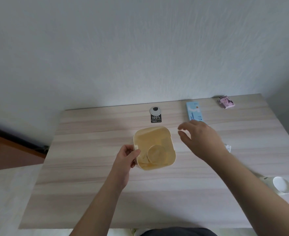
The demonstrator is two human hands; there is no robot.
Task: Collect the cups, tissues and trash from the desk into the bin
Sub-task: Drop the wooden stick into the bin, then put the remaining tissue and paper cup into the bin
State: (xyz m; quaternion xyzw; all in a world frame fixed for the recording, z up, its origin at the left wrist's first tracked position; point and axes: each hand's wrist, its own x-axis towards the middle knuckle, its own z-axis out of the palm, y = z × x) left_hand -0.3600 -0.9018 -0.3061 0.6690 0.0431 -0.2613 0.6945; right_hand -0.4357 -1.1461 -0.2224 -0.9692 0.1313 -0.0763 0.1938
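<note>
1. Head view, left of centre: the left hand (126, 156) has its grip closed on the left wall of the yellow bin (154, 148), thumb at the rim and fingers on the outside, steadying it on the worktop (92, 188).

2. Centre of the frame: the bin stands upright and open on the pale wood worktop. Inside it lies at least 1 round cup (156, 154), tinted yellow by the bin walls, with what looks like a 2nd rim tucked beside it at the lower left. By this I judge that part of the collecting is done.

3. Upper centre: a grey cable grommet (155, 111) and a black sticker (156, 118) marked 100% sit just behind the bin; they look like worktop fittings, not trash.

4. Right of centre: the right hand (200, 138) hangs above the worktop just right of the bin, its grip wide and loose, fingers spread and holding nothing.

5. Upper right: a pale blue box (194, 111) lies flat, its near end hidden by the right hand, and a small pink packet (225, 102) lies near the far edge. Both remain out of the bin; whether they count as trash I cannot tell.

6. Right edge: a crumpled white tissue (229, 147) peeks out behind the right forearm, and at lower right a white cup (280, 184) lies on its side. These 2 at least are left to collect, so the task looks roughly half done.
</note>
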